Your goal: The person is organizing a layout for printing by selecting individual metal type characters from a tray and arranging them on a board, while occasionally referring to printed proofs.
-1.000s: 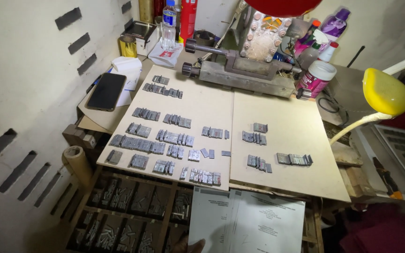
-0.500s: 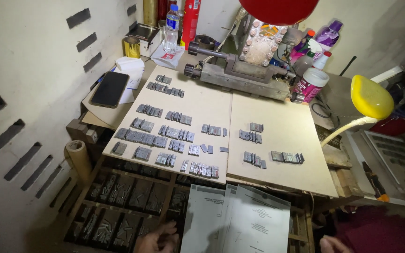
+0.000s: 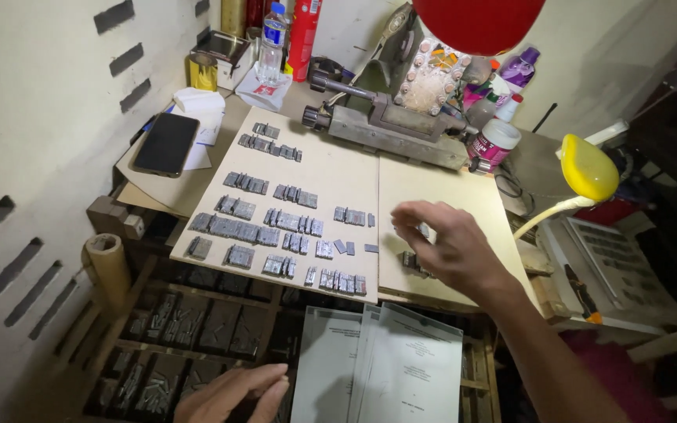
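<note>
My right hand hovers with fingers spread over the right pale board, covering the small metal type blocks that lie there; a few blocks show under the palm. It holds nothing. My left hand rests low at the bottom edge, fingers together and flat, over the wooden type tray, next to a stack of printed papers. The left board carries several rows of grey metal type blocks.
A black phone lies at the left on paper. A grey metal machine sits at the back, with bottles and a red can behind it. A yellow desk lamp stands at the right. A cardboard roll stands at the left.
My right hand has come up from the bottom right and reached over the right board. My left hand has moved further into view at the bottom. The view has shifted closer.
</note>
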